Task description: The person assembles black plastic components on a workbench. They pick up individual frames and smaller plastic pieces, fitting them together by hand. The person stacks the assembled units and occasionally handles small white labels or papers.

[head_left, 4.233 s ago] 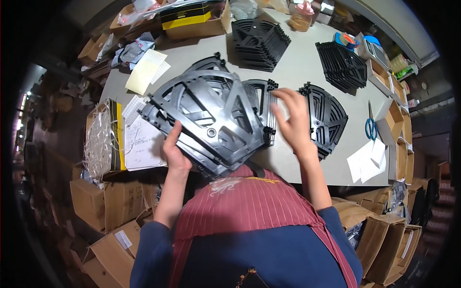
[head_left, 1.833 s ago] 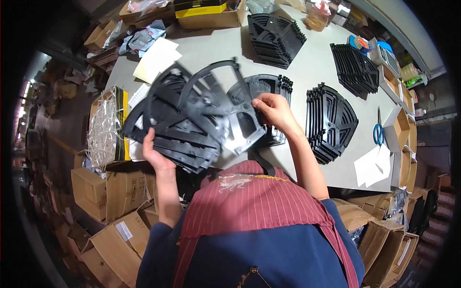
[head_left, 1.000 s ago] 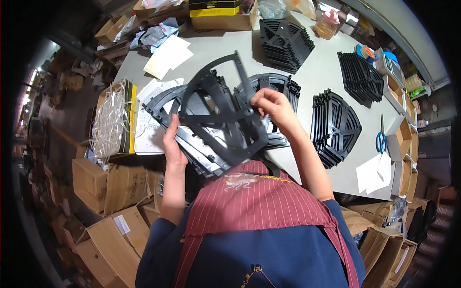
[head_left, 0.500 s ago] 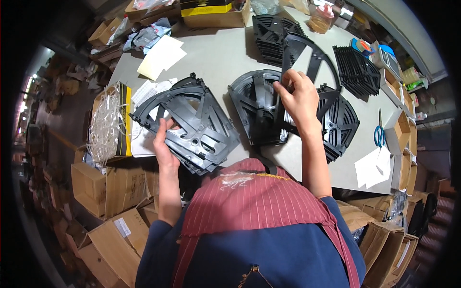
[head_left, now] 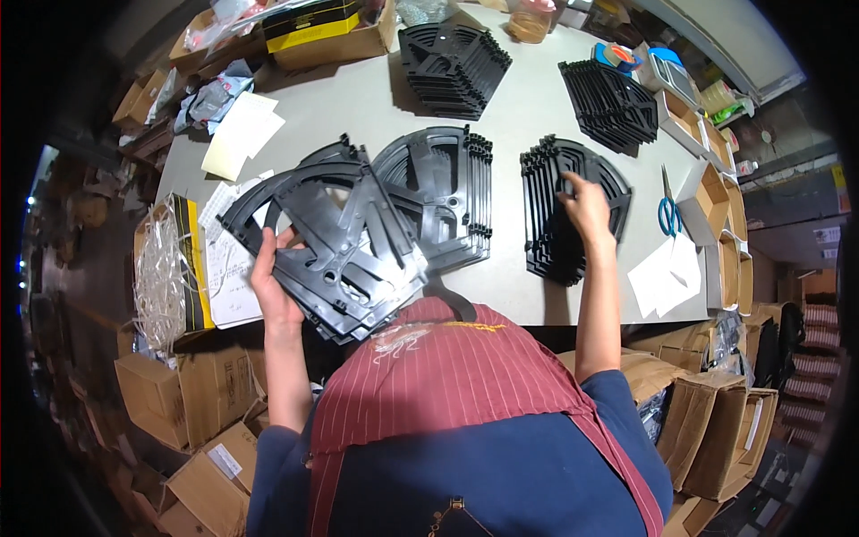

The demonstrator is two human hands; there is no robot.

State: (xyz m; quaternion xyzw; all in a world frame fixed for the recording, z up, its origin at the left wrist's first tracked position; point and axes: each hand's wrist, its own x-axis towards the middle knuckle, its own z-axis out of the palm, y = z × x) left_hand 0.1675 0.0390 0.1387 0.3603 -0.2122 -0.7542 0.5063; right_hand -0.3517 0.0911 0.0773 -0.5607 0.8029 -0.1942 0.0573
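The left hand holds a bundle of black fan-shaped frames by its lower left edge, with the grip closed around this edge and partly hidden by the frames; the bundle is above the near left part of the grey table, close before the red striped apron; its broad curved end points to the upper left, away from the person, and its narrow end points to the lower right, toward the apron; so its long axis runs obliquely between these two ends, and the frames inside are slightly spread, not exactly one over another.

The right hand is at the right stack of frames, bent and rather narrow over its upper face; I cannot tell whether it pinches a frame or only touches; this stack has its curved edge toward the upper right, while its straight side, on the left, runs nearly straight away from the person.

Between the hands lies the middle stack of frames, just beside the bundle; its curve faces the upper left, its straight side is on the right; farther right lie blue-handled scissors near white papers.
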